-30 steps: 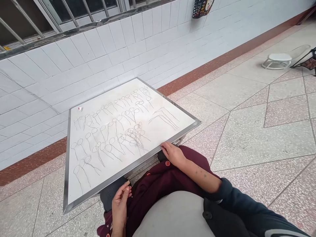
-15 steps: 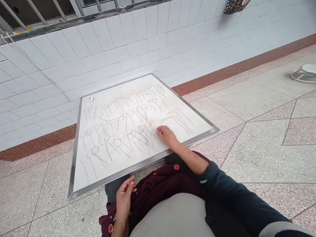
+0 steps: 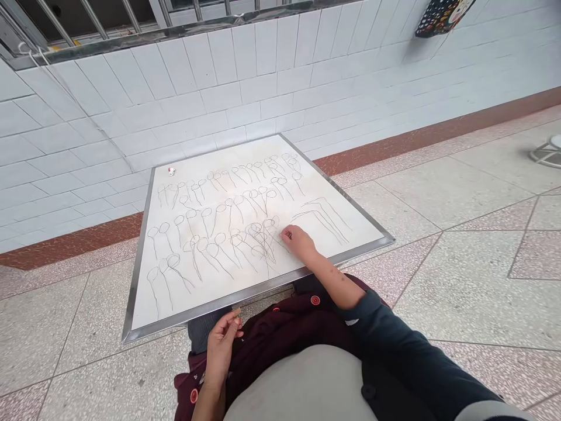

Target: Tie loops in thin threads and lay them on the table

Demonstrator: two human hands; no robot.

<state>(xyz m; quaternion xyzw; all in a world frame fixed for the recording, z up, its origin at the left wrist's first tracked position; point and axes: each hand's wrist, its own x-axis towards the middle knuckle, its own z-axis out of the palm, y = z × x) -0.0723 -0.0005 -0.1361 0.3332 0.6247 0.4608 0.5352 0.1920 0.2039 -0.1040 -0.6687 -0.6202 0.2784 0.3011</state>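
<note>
Many thin dark looped strands, each a small ring with a long tail, lie in rows on a white metal-edged board [image 3: 210, 316]. My right hand [image 3: 298, 242] rests at the board's front right, thumb and fingertips pinched together beside an overlapping cluster of looped strands [image 3: 263, 237]. Whatever is in that pinch is too small to make out. To its right lie several bent strands [image 3: 324, 216] without rings. Below the front edge, over my lap, my left hand [image 3: 222, 345] has its thumb pressed to its fingers; anything between them cannot be made out.
A small red and white object [image 3: 171, 171] sits at the board's far left corner. Beyond the board stands a white tiled wall [image 3: 245, 76] with a barred window. A patterned bag [image 3: 442, 17] hangs at upper right. A round stool [image 3: 550, 151] stands on the floor at far right.
The head view has shifted slightly, so board and wall appear a little to the right. My right hand's fingers are drawn closer together at nearly the same spot. My left hand stays nearly still.
</note>
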